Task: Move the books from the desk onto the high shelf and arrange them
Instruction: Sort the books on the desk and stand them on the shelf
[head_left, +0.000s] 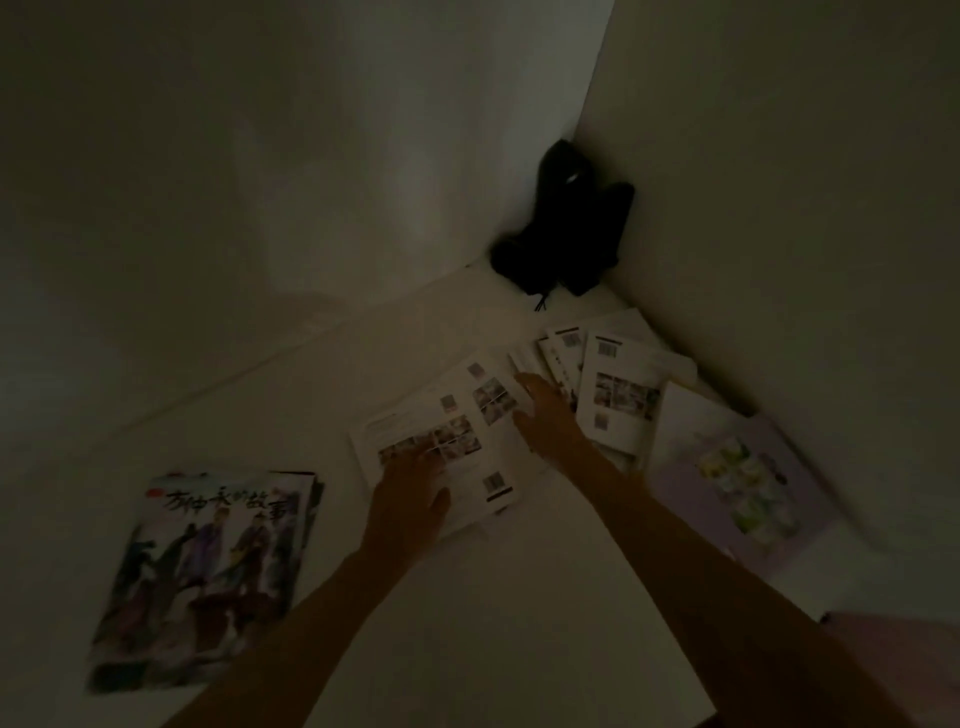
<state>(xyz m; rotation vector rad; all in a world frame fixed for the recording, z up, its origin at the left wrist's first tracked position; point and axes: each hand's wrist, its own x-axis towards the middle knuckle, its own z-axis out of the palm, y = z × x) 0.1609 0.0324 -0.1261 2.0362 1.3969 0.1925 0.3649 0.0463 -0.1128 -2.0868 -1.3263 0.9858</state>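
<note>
A thin white book with small photo panels and barcodes on its cover (457, 441) lies flat on the white shelf surface (519, 623), near the middle of the view. The left hand (410, 499) rests on its 7 o'clock corner, fingers straight and spread over the cover. The right hand (545, 415) lies at the book's 3 o'clock edge, fingers extended; in the dim, blurred light I cannot tell whether they pinch anything. At 2 o'clock from that book, several similar white books (613, 384) fan out toward the wall corner. At 4 o'clock lies a pale lilac book with green and yellow squares on its cover (748, 488). At 8 o'clock sits a stack topped by a large illustrated book with painted figures and black calligraphy (208, 577). At 12 o'clock, in the wall corner, stands a dark soft shape (566, 218), too dim to identify.
</note>
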